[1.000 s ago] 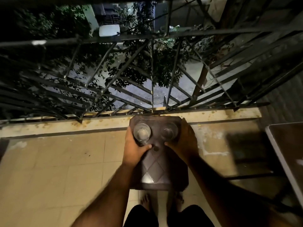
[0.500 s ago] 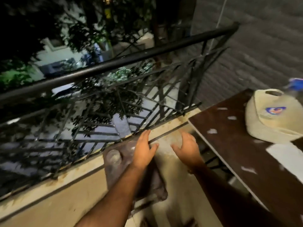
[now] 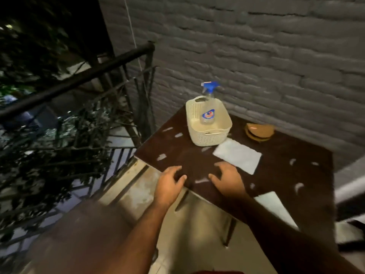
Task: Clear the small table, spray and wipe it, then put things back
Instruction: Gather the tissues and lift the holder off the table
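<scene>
I had both hands out over the near edge of the table [image 3: 177, 155], empty. My left hand [image 3: 169, 183] hung at the table's near-left edge with the fingers loosely spread; my right hand [image 3: 227, 178] hovered just over the top a little further in, fingers curled wide and gripping nothing. I could not tell whether either hand touched the wood.

On the table, toward the wall, stood a cream basket [image 3: 207, 135] with the spray bottle [image 3: 207, 107] upright inside it. Right of the basket, near the wall, sat a round tan thing [image 3: 259, 130], too blurred for me to name. Between the basket and my right hand lay a white cloth [image 3: 237, 155], flat on the top. A second pale sheet [image 3: 274, 206] lay at the table's near edge, right of my forearm. Pale scraps were scattered across the dark surface.

I judged I was in the clearing step: the top was far from bare, and nothing had been sprayed that I could see. The next move called for lifting the basket off with the bottle kept upright, then the round thing, while keeping the bottle and cloth within reach for the wipe.
</scene>
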{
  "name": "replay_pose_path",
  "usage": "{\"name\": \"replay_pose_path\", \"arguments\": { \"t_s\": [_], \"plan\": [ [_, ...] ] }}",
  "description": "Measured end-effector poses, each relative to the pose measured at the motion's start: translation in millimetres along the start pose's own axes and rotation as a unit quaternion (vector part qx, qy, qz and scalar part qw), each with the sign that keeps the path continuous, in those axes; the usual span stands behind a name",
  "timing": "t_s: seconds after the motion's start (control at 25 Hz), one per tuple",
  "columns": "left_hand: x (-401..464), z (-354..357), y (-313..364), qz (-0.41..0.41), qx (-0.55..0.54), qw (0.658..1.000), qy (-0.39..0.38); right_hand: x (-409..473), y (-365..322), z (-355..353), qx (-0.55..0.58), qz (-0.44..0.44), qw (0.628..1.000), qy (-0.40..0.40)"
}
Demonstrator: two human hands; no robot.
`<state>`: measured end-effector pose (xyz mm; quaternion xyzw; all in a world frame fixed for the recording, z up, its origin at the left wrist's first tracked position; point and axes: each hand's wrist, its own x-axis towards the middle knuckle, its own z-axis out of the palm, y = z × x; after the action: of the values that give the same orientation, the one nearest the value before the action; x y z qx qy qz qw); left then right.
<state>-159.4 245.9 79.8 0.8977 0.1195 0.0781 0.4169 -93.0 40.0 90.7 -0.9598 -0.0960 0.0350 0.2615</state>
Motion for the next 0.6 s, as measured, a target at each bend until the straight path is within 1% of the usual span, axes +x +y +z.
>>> {"name": "replay_pose_path", "arguments": {
  "t_s": [0.12, 0.24, 0.4, 0.6],
  "plan": [
    [7.3, 57.8, 31.8, 0.025, -0.004, 0.998, -0.058, -9.0, 69.5, -28.9, 0.012, 0.072, 0.997, 0.007],
    [15.9, 96.0, 53.6, 0.046, 0.004, 0.990, -0.130, -24.8, 123.4, -45.0, 0.042, 0.143, 0.988, 0.040],
    [43.6, 126.8, 61.4, 0.061, 0.017, 0.980, -0.190, -44.9, 153.7, -44.5, 0.073, 0.213, 0.972, 0.063],
    [103.4, 162.6, 68.4, 0.109, 0.038, 0.954, -0.276, -41.3, 183.7, -40.4, 0.076, 0.299, 0.950, 0.052]
  ]
}}
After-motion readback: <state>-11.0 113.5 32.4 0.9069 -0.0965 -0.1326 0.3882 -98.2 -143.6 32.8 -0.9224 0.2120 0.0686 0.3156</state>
